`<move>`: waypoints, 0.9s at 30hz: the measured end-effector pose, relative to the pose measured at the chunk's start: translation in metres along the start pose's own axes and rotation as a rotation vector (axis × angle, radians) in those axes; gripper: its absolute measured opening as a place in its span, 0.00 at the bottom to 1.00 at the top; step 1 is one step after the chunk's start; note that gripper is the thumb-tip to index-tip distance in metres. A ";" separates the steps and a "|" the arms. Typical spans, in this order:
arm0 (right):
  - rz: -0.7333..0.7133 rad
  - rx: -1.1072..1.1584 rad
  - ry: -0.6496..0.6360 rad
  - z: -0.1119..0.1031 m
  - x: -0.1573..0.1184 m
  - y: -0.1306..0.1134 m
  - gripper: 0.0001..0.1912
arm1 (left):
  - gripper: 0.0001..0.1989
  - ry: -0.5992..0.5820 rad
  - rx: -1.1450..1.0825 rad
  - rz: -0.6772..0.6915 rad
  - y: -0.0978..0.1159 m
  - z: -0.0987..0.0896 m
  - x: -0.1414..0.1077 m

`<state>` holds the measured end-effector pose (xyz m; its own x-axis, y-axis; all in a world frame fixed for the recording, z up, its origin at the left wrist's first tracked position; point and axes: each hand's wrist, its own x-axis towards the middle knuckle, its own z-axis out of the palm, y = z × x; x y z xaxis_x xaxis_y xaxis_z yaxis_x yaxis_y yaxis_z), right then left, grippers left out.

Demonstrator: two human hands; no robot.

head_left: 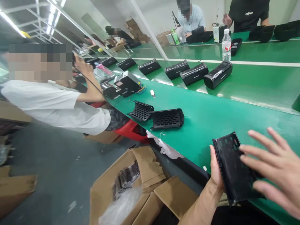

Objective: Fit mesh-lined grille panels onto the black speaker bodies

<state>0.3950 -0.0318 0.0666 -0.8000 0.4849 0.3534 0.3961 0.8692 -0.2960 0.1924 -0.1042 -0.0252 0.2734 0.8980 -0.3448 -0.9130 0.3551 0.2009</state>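
Note:
My left hand point(217, 176) grips a black perforated panel point(235, 168) by its lower left edge, with the thumb pressed against it. The panel tilts up from the green workbench point(262, 125), and its holes look dark and glossy. My right hand point(274, 165) is spread open to the right of the panel. Its fingers reach close to the panel's right edge, but I cannot tell whether they touch it. Two similar black grilles point(167, 118) lie farther up the bench.
Black speaker-like housings point(217, 74) stand in a row across the bench beyond a white line. A person in a white shirt point(53, 106) leans over the bench at left. An opened cardboard box point(124, 187) holding plastic sits on the floor below the bench edge.

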 end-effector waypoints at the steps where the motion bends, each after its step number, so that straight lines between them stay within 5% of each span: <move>1: -0.053 0.007 -0.036 0.008 0.005 -0.015 0.21 | 0.51 -0.001 0.007 -0.001 0.000 0.001 0.000; 4: -0.106 -0.014 -0.062 0.024 0.012 -0.035 0.22 | 0.48 0.007 0.050 -0.023 0.001 0.005 -0.001; 8: -0.108 -0.043 -0.089 0.031 0.008 -0.029 0.22 | 0.45 0.027 0.066 -0.017 0.003 0.007 -0.001; 27: -0.057 0.036 -0.196 0.030 0.014 -0.035 0.19 | 0.36 0.040 0.010 0.023 0.006 -0.006 0.000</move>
<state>0.3568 -0.0588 0.0556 -0.8947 0.4034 0.1920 0.3338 0.8892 -0.3128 0.1845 -0.1036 -0.0298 0.2401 0.8949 -0.3761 -0.9157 0.3374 0.2182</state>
